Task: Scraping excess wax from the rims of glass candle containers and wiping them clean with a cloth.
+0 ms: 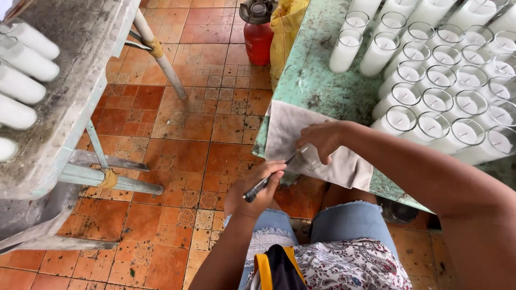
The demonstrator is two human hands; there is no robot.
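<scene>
Left hand (257, 189) grips dark-handled tool (267, 181) (tip into glass); right hand (322, 140) clasps glass jar (310, 158) on counter (312, 80) cloth (293, 131).

Quick count: two hands, left (252, 188) and right (322, 140), one dark-handled tool (263, 185), one clear glass (310, 158), one grey cloth (301, 134), one red canister (258, 32), five white candles on the left table (70, 107), and roughly twenty-five glass candles (446, 80) at right.

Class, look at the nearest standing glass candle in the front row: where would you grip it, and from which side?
Grip the candle glass round its upright wall, coming from the open table side on its left; other glasses crowd behind and right.
</scene>
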